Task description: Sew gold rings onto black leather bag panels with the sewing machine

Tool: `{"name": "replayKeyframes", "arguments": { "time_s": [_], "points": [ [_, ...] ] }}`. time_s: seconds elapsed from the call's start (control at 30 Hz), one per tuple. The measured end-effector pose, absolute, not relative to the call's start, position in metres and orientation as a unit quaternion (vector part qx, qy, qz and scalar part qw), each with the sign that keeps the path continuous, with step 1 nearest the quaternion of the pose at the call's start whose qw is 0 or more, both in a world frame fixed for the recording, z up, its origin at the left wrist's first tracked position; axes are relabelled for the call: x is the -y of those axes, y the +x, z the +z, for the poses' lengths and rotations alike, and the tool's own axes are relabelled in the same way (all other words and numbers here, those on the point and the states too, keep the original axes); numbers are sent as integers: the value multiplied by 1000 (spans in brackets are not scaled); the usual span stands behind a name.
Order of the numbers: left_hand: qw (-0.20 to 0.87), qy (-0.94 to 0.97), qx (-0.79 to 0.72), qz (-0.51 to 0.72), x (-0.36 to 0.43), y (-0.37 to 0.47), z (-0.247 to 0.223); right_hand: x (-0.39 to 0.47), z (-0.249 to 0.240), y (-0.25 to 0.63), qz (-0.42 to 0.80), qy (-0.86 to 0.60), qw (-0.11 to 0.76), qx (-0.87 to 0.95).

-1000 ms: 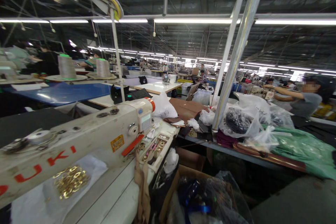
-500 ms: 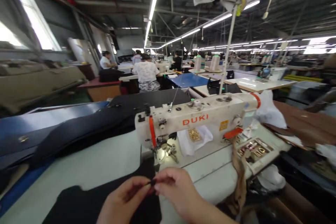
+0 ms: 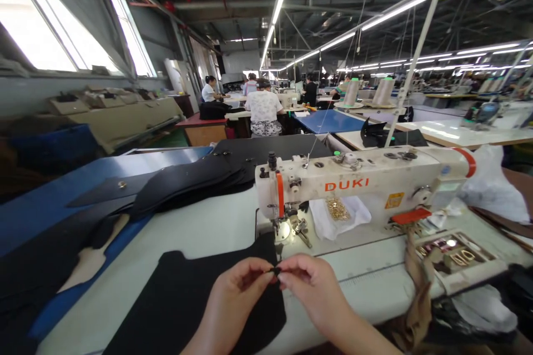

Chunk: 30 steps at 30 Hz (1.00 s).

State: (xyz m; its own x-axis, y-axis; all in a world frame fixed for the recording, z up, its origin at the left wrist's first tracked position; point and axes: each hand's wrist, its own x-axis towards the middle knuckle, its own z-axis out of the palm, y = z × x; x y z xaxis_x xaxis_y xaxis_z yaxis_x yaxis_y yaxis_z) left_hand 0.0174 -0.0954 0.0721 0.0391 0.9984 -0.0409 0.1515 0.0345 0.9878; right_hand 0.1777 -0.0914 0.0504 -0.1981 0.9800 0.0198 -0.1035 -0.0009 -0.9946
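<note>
A small dark piece (image 3: 275,270) is pinched between the left hand (image 3: 231,297) and the right hand (image 3: 318,294), above the right-hand edge of a large black panel (image 3: 187,294) and just in front of the sewing machine (image 3: 308,180). On both hands the thumb and index finger are nearly closed, with only the piece's thickness between them; the fingers have hold of it from opposite sides, and their tips almost meet

The piece looks very light and probably pliable (its material is too small to make out, and the fingertips hide most of it). Something this little would be easy to drop or lose against the black panel, so a fine pinch at its two ends suits it better than a full grip. Whether its surface is slippery, I cannot tell

The panel lies flat on the pale worktop (image 3: 220,227). It looks thin and fairly limp, light for its size, likely to bend or slide if pulled from one corner. Its broad outer edges offer the best hold, one hand well apart from the other, with the sheet supported between. Neither looks fragile, though a hard pinch might crease the panel
</note>
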Motion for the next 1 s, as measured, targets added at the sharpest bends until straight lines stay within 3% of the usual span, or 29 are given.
{"name": "replayKeyframes", "arguments": {
  "time_s": [1.0],
  "points": [
    [493, 537, -551, 408, 96, 13, 67, 86, 57, 181, 445, -441, 370, 686]
  ]
}}
